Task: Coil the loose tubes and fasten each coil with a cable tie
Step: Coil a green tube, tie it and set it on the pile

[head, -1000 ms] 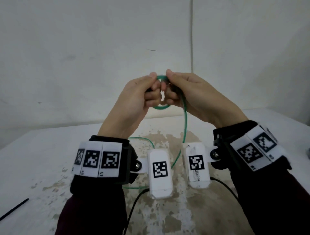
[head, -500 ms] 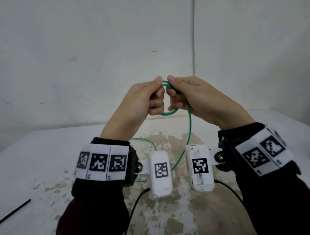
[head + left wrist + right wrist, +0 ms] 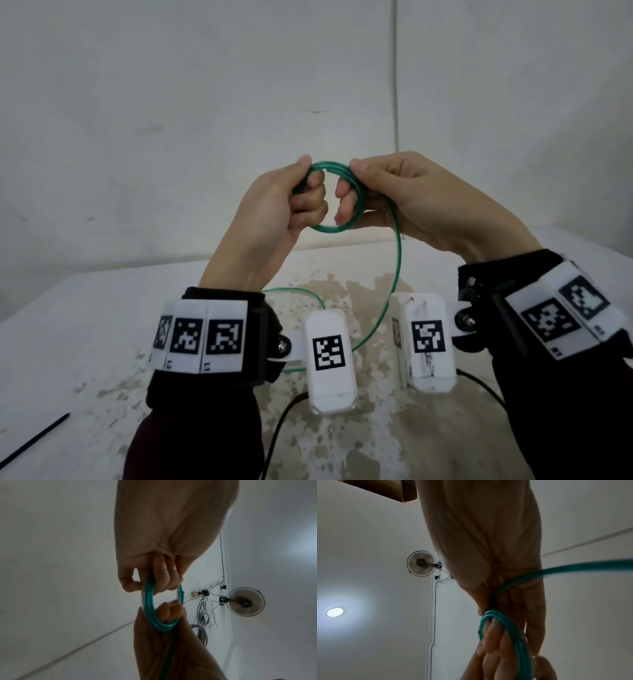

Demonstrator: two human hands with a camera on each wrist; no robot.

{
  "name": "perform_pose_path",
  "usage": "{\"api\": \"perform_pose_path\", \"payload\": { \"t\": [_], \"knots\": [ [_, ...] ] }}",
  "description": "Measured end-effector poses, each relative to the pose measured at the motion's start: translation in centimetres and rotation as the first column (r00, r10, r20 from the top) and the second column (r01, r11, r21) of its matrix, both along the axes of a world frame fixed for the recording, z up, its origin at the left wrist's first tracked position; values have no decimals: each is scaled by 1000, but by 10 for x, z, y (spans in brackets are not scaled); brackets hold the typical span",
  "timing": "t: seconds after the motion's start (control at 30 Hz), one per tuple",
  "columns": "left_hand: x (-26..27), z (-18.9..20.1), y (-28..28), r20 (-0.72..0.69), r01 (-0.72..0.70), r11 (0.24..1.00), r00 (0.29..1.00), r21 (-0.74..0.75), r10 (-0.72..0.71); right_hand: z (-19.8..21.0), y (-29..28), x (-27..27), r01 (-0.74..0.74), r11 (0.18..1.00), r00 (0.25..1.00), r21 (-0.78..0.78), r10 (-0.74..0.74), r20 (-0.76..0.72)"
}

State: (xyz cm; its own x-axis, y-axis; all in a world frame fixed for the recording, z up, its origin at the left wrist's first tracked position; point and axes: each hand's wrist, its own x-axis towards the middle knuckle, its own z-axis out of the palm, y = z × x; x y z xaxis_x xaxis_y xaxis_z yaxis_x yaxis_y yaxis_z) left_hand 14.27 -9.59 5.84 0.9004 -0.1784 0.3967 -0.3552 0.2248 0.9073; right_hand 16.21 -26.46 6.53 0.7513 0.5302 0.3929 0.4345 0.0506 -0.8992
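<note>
A thin green tube is wound into a small coil (image 3: pixel 330 229) held up in the air between both hands. My left hand (image 3: pixel 303 192) grips the coil's left side with curled fingers through the ring. My right hand (image 3: pixel 356 192) pinches its right side. In the left wrist view the coil (image 3: pixel 149 609) shows several turns, and in the right wrist view the coil (image 3: pixel 513 635) wraps my fingers. The loose tube tail (image 3: pixel 397 270) hangs from my right hand down to the table (image 3: pixel 85 325) and loops behind my left wrist. A black cable tie (image 3: pixel 34 442) lies at the table's left front.
The white table has a worn, stained patch (image 3: pixel 359 291) in the middle. A white wall (image 3: pixel 205 102) stands close behind. Black cables (image 3: pixel 277 435) from the wrist cameras trail toward me. A wall fan (image 3: pixel 421 563) and hanging wires (image 3: pixel 205 612) show in the wrist views.
My hands have moved apart, opening the coil into a clear ring between them. They have also risen slightly.
</note>
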Motion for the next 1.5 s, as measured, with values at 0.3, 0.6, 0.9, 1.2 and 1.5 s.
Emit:
{"api": "perform_pose_path", "payload": {
  "t": [0.3, 0.6, 0.9, 1.2, 1.5],
  "knots": [
    [-3, -4, 7, 207, -166, 937, 973, 306, 104, -3, 10, -2, 31, 996, 998, -86, -26, 59],
    [-4, -4, 10, 212, -158, 925, 973, 344, 87, -6, 13, -2, 33, 997, 999, -67, -31, 30],
    [-4, -2, 5, 101, -99, 974, 992, 206, 79, -9, 16, 4, -46, 999, 997, 20, 47, -60],
    [-2, -5, 0, 98, -134, 984, 988, 114, 123, -9, 20, 2, 7, 998, 996, 60, -1, -94],
    [-4, 1, -3, -3, -128, 990, 992, 56, 128, -6, 23, 0, 0, 989, 986, 146, 24, -164]
  ]
}}
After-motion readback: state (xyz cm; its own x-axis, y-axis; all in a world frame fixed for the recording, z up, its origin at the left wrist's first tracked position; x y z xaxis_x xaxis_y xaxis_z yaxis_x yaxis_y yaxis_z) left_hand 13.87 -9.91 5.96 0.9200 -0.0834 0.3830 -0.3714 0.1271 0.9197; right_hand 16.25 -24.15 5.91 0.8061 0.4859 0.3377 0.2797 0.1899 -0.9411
